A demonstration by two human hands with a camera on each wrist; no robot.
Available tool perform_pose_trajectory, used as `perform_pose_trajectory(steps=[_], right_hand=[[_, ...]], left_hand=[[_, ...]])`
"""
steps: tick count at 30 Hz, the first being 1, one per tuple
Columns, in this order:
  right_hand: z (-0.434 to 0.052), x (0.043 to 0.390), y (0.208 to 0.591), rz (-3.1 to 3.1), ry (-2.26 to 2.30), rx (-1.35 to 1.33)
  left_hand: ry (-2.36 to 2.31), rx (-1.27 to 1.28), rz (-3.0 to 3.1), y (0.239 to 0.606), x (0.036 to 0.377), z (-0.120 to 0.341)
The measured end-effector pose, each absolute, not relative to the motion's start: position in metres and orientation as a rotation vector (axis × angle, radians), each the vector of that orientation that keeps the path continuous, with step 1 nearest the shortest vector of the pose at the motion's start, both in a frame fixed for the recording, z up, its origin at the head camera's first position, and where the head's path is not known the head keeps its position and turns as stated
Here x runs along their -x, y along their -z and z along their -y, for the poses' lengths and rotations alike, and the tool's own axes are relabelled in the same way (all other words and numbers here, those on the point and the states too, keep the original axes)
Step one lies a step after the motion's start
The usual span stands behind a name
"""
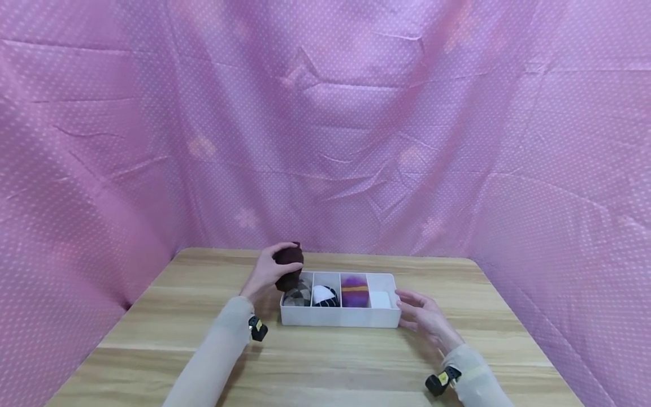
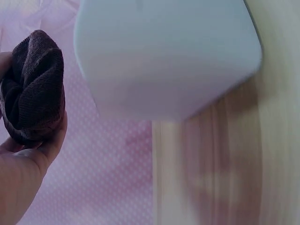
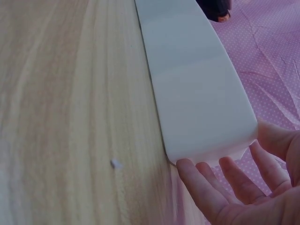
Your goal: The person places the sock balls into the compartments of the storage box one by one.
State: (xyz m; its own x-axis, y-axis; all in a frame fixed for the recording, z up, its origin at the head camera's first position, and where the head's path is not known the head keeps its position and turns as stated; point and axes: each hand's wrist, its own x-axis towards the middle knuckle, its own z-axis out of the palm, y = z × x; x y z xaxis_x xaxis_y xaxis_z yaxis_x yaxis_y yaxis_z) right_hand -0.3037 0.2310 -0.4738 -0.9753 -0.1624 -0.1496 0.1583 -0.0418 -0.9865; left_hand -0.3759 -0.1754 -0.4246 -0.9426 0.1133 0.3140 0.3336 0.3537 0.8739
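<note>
Gripping a rolled dark maroon sock bundle (image 1: 290, 264), the left hand (image 1: 265, 274) is hovering above the left end of a white divided tray (image 1: 338, 317); fingers and thumb are curling round the bundle, which is sitting clear of the tray, just over its leftmost compartment. The left wrist view is showing the same bundle (image 2: 33, 89) cupped against the palm (image 2: 28, 164), with the tray's outer wall (image 2: 164, 56) close beside it and blurred.

The right hand (image 1: 424, 316) is lying open at the tray's right end, fingers straight and relaxed, holding nothing. In the right wrist view its fingertips (image 3: 190, 171) are sitting at the corner of the tray wall (image 3: 197, 89); whether they are actually touching it cannot be told.

Tray contents, left to right: a grey checked sock roll (image 1: 299, 294), a white and dark sock roll (image 1: 324, 295), a purple roll with an orange stripe (image 1: 354, 290), and a white item (image 1: 380, 299) in the last compartment.

The tray is resting on a light wooden table (image 1: 325, 367). Pink dotted cloth (image 1: 325, 141) is hanging behind and at both sides. Both forearms are wearing pale sleeves (image 1: 213, 350)
</note>
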Motion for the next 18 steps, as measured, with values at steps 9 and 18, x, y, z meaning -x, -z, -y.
perform_pose_trajectory(steps=[9,18], right_hand=[[-0.232,0.304,0.474,-1.981,2.133,0.004],[-0.233,0.302,0.475,-1.996,2.137,-0.008]], left_hand=[[1.806,0.443,2.345,0.418,0.370,0.146],[1.835,0.450,2.350,0.414,0.362,0.120]])
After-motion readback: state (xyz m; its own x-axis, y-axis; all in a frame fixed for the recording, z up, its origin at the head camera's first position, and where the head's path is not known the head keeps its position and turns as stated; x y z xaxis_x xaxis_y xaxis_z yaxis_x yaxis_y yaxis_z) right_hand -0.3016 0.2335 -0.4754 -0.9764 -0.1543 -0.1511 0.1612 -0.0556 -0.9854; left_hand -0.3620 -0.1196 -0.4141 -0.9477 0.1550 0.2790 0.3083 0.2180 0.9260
